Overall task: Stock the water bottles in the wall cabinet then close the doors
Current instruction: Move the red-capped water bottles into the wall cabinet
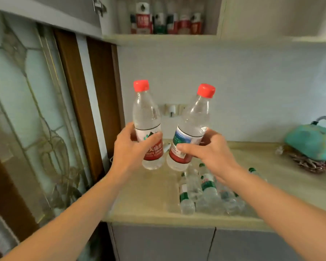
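We see two clear glossy plastic bottles with red caps [146, 117] [193, 121], a matt beige stone-like countertop [151, 194], and a brown wooden door frame [73, 87]

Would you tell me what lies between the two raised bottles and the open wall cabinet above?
Only bare tiled wall in the head view, between bottles and cabinet.

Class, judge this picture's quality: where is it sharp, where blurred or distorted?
Head view: the two red-capped bottles and both hands are fairly sharp; the cabinet bottles and green-capped bottles look soft; wide-angle bending curves the glass door at the left edge.
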Tool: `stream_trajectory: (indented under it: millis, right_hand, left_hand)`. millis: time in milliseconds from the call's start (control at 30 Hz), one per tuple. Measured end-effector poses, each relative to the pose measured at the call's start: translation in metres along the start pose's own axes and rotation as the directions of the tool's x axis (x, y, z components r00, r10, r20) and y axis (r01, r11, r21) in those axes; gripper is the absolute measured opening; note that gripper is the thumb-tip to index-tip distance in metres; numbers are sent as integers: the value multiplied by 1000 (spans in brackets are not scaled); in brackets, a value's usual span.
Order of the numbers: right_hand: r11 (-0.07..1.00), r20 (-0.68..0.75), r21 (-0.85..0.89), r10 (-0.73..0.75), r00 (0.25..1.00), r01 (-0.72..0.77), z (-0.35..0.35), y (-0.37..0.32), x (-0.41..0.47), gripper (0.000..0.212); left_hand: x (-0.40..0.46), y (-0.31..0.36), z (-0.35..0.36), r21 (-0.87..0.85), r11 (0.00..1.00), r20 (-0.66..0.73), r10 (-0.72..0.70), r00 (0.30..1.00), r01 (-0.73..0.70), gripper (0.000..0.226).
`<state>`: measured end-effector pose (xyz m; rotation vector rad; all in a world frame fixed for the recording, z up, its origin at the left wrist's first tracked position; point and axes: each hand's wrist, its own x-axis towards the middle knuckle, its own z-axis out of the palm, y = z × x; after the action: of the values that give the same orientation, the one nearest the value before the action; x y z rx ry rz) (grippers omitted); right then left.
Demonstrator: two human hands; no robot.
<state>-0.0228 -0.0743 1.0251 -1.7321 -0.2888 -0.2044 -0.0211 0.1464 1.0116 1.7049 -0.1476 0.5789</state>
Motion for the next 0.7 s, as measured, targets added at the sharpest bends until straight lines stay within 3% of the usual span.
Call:
stream_trajectory:
  millis: [133,333,533,700]
  right_hand:
    - [997,-57,17,-80,995,81,-4,-68,31,58]
    - [978,-112,4,-207,972,209,-33,-147,90,45]
    - [946,-77,-23,-325,943,324,-73,-187,159,50]
    - [923,-58,-12,-384,922,384,-92,-199,224,43]
  left_hand:
    - [64,70,-15,24,993,48,112,993,-113,39]
    - [145,148,-4,-24,983,45,186,982,-185,48]
    - [207,181,31,-57,981,-55,183,982,-186,38]
    - [253,193,42,15,972,-121,234,965,-234,54]
